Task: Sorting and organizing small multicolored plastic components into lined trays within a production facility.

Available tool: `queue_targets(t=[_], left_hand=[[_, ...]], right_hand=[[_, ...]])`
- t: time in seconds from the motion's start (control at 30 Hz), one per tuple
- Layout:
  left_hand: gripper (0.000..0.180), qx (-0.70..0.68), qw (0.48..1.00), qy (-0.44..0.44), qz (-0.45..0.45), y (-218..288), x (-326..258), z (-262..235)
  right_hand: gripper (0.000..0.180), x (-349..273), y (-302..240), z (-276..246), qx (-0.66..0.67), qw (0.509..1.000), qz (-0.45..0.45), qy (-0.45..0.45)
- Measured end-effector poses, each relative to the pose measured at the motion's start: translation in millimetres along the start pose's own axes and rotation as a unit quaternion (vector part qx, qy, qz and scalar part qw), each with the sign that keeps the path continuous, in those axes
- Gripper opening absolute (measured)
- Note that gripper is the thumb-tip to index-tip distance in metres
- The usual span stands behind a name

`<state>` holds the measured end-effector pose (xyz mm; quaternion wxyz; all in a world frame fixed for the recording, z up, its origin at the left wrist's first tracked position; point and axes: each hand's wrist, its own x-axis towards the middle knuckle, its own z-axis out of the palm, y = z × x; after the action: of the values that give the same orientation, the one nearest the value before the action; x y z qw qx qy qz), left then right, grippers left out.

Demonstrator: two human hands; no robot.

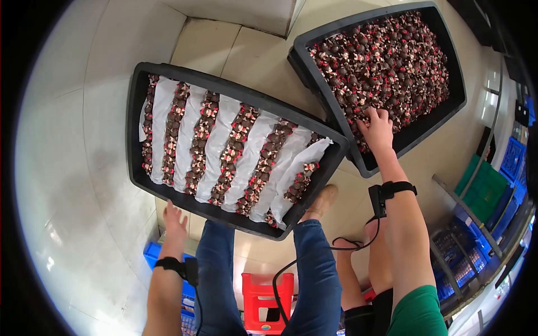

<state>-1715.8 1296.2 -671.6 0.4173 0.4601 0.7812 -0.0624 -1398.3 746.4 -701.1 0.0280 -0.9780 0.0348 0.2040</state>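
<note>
Right hand point(378, 130) is curling among loose pieces point(386, 61) — catch indiscernible from here; left hand point(175, 227) is hanging spread, empty. White sheets point(216, 140) are apparently keeping rows point(230, 157) apart.

There are two filled black trays point(241, 94), two wrist straps point(400, 189), one plainly visible red stool point(268, 287) and countless small figures point(386, 61).

free: above L tray point(190, 203) & R tub point(364, 21) | obst: rims point(337, 147) btwn
</note>
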Motion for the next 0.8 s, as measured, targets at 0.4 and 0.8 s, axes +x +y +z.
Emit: queue_targets(t=[0.4,0.8], left_hand=[[0.049,0.008,0.985,-0.168,0.035,17.1,30.3,12.0],[0.053,0.044,0.975,-0.204,0.081,14.8,26.8,2.1]], right_hand=[[0.034,-10.5,-8.4,24.9,0.07,0.99,0.079,0.097],[0.029,-36.8,-17.4,46.1,0.249,0.918,0.191,0.242]])
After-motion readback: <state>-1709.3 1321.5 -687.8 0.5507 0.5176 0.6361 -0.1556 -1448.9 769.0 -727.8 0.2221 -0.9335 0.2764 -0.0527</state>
